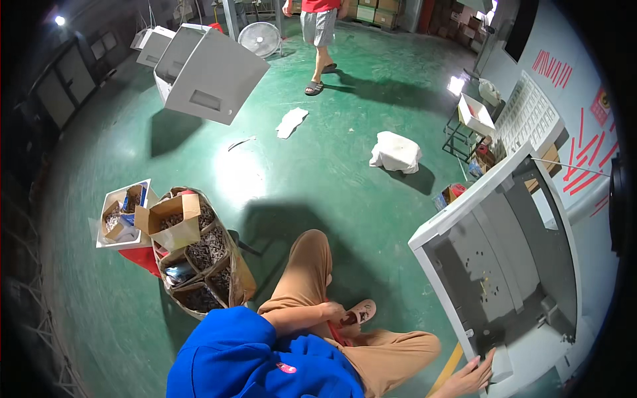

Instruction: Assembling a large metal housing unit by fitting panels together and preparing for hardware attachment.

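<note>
My left hand [335, 313] is over my lap with its fingers curled in. What it holds, if anything, is too small and dark to make out. A strip of something red [340, 333] shows just below it. At the lower right my right hand [470, 379] reaches to the near edge of a large open light-grey metal housing [431, 232]. Its fingers are stretched out and touch the rim by a small pale block-like part [501, 363]. Many small dark pieces and a few yellowish ones [488, 286] lie loose inside the housing.
To my left stands a divided bin [242, 272] of small metal parts, with an open cardboard box [176, 222] and a white tray [126, 247]. More grey housings [212, 76] hang at the far left. A white-covered bundle [396, 151] sits on the green floor; a person [318, 30] walks beyond.
</note>
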Tool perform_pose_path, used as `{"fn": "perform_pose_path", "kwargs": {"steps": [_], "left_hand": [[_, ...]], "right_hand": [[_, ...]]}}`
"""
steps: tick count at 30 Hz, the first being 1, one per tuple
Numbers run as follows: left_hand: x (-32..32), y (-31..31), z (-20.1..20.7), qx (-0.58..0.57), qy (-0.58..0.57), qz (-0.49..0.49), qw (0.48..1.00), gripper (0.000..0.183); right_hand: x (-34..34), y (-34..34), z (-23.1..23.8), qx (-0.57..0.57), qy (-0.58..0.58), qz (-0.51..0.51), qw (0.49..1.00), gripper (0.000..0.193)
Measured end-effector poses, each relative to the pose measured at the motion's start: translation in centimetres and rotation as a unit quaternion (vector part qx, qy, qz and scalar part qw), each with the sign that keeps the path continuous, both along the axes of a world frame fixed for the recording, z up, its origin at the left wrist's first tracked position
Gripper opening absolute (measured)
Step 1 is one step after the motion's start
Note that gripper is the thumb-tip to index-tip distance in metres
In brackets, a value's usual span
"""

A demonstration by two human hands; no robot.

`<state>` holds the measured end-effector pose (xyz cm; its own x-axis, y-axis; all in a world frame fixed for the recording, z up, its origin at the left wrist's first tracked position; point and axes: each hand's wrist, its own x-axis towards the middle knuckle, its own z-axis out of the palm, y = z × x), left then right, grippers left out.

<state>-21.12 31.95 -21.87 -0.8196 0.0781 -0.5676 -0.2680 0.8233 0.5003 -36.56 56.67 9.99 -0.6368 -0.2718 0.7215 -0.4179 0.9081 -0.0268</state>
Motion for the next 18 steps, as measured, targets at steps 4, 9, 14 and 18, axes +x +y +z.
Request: {"fn": "perform_pose_path", "kwargs": {"steps": [4, 9, 14, 18], "left_hand": [[-0.2, 0.0, 0.9, -0.001, -0.02, -0.015, 1.0, 0.028], [-0.5, -0.2, 1.2, -0.017, -0.041, -0.063, 0.997, 0.029], [0.0, -0.1, 0.5, -0.037, 0.007, -0.062, 0.997, 0.025], [0.0, 0.4, 0.4, -0.047, 0.017, -0.023, 0.998, 0.023]], "right_hand": [[0.5, -0.1, 0.7, 0.009, 0.004, -0.006, 1.0, 0.048], [1.0, -0.9, 0.8, 0.005, 0.023, 0.012, 1.0, 0.046], [1.1, -1.7, -0.6, 0.012, -0.004, 0.071, 0.997, 0.047], [1.4, -2.5, -0.5, -0.004, 0.02, 0.117, 0.993, 0.042]]}}
